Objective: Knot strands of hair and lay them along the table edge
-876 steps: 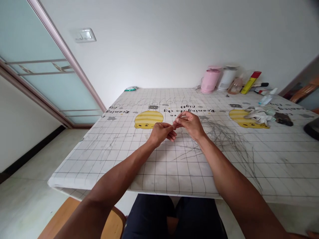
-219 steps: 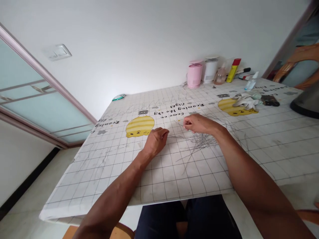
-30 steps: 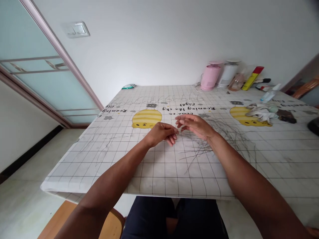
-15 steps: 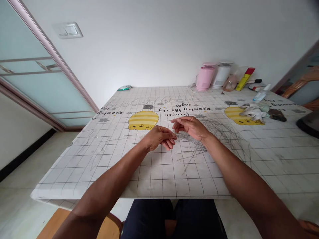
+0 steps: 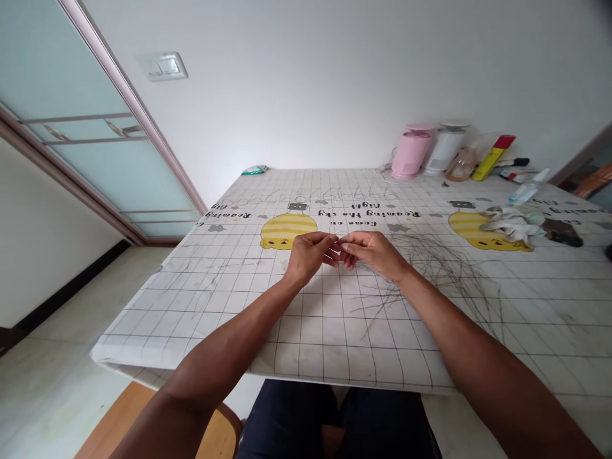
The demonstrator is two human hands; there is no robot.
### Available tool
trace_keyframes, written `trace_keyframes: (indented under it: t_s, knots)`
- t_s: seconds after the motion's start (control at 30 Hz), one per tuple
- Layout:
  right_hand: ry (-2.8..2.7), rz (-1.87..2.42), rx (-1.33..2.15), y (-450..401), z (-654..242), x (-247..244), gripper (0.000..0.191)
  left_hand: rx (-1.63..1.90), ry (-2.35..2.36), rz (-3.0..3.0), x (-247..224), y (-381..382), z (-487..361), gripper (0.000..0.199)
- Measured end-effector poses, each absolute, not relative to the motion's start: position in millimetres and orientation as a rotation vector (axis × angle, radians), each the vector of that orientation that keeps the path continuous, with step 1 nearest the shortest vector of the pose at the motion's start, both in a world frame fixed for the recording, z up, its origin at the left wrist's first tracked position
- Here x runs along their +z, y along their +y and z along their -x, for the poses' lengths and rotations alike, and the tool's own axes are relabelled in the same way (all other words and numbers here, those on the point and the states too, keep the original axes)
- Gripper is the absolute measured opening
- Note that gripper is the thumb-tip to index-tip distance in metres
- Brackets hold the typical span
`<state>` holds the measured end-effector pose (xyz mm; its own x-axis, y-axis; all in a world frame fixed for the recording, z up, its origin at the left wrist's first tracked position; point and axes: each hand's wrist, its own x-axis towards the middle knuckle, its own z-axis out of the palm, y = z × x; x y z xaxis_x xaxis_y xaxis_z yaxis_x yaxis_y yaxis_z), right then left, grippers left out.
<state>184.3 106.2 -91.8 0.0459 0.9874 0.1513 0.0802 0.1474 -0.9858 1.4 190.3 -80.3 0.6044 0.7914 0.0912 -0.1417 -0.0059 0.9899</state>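
My left hand [image 5: 313,254] and my right hand [image 5: 368,250] meet fingertip to fingertip above the middle of the checked tablecloth [image 5: 315,344]. Both hands have thumb and fingers pinched together; whatever lies between them is too small to make out. Beside and partly behind my right wrist, a loose spread of thin dark wires [image 5: 440,261] lies on the cloth. Fainter thin strands [image 5: 205,280] lie to the left of my left hand.
Along the wall at the back right stand a pink device [image 5: 410,153], a white device [image 5: 444,150], a bottle [image 5: 461,164] and a yellow can with a red cap [image 5: 492,159]. Nearer are a small clear bottle [image 5: 528,188], crumpled gloves [image 5: 511,224] and a dark object [image 5: 563,233].
My hands have come together at the fingertips, and the fingers of my right hand have closed to a pinch. The whole view has shifted, with the table appearing further right.
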Motion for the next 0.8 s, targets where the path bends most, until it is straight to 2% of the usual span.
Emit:
trace_keyframes:
  t_s: [0.13, 0.37, 0.5, 0.73, 0.8]
  knots:
    - [-1.258, 1.149, 0.986, 108.1, -179.9, -96.1, 0.042, 0.797, 0.599, -1.355, -79.7, 190.5, 0.3, 0.022]
    - [-1.208, 1.184, 1.05, 108.4, -182.7, -98.3, 0.047, 0.702, 0.587, -1.324, -82.8, 199.7, 1.8, 0.025]
    - [-1.182, 1.239, 0.961, 107.4, -182.3, -97.8, 0.048, 0.653, 0.6, -1.364, -83.6, 203.5, 2.6, 0.027]
    - [-1.105, 1.279, 0.855, 105.7, -183.9, -92.9, 0.047, 0.729, 0.669, -1.37, -85.8, 206.7, 1.8, 0.061]
    - [-1.085, 1.291, 0.826, 104.7, -184.3, -91.6, 0.045, 0.796, 0.742, -1.418, -89.4, 211.0, 1.9, 0.064]
